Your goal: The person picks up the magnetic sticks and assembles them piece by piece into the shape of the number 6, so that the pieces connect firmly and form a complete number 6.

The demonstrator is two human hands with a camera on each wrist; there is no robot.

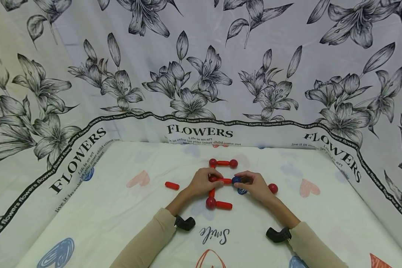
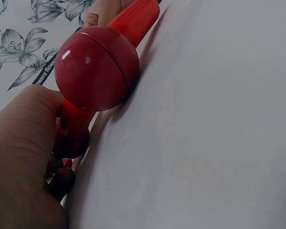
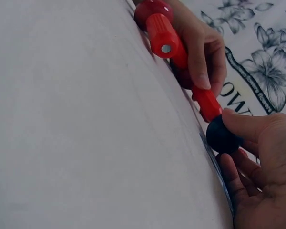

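Note:
An E-shaped build of red magnetic rods and balls lies on the cloth. My left hand [image 1: 203, 182] grips it at the middle red ball [image 1: 213, 179]. From that ball a red rod [image 1: 225, 181] runs right to a blue ball [image 1: 236, 180], which my right hand [image 1: 254, 185] pinches between thumb and fingers. In the right wrist view the blue ball [image 3: 223, 136] touches the rod's end. The lower red ball [image 1: 210, 203] bears a rod [image 1: 223, 205] whose right end is bare. Above, another rod [image 1: 223, 163] joins two red balls.
A loose red rod [image 1: 172, 185] lies left of my left hand. One loose red ball [image 1: 273, 188] sits just right of my right hand. Behind the white, heart-printed cloth [image 1: 160, 163] hangs a flower-patterned curtain [image 1: 201, 108].

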